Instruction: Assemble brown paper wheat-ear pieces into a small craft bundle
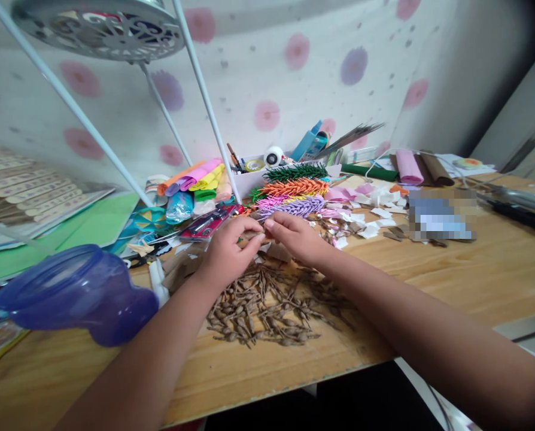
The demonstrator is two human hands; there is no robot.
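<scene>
My left hand (229,248) and my right hand (297,238) meet over the middle of the table, fingertips almost touching. Both are closed in a pinch; whatever is between the fingers is too small and hidden to make out. Below them lies a loose pile of brown twisted paper pieces (267,317), each with a swollen middle and thin ends. Just beyond the fingers rest braided paper spikes: a purple one (294,207), an orange one (294,187) and a dark green one (297,173). Brown paper (182,270) lies partly behind my left wrist.
A purple translucent jar (101,293) stands at the left, near a white-legged stand (204,96). Rolls of coloured crepe paper (200,176) lie behind. White and pink paper scraps (379,200) spread to the right. A white box (249,178) holds tools and tape at the back.
</scene>
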